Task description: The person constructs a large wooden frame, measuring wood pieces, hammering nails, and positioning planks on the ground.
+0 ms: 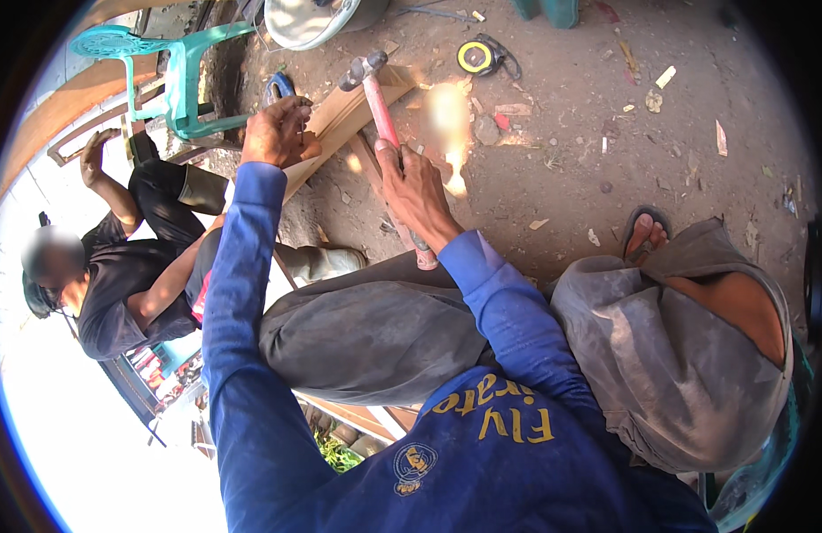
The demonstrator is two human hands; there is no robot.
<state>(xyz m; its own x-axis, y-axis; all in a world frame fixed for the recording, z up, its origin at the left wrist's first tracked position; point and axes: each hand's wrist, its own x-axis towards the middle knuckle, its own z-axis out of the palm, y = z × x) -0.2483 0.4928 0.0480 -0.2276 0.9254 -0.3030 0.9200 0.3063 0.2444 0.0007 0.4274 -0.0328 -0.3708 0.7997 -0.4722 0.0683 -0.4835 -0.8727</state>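
My right hand [417, 191] is wrapped round the red handle of a hammer [381, 111]. Its dark metal head is raised over a wooden board [340, 131] and tilts up and away from me. To the left, my left hand [273, 133] is above the same board with its fingers curled together. Whatever is in those fingers is too small to make out. A blue-handled tool [280, 85] lies just beyond my left hand, partly hidden by it. Below the hammer, a narrow wooden strip [373, 169] slants toward my knee.
A teal plastic chair [175, 84] stands at the far left. Beside it sits another person [118, 293] in dark clothes, one hand raised. A pale bucket [309, 22] is at the top. A black and yellow tape measure [476, 57] and scattered wood chips lie on the dirt floor [553, 115].
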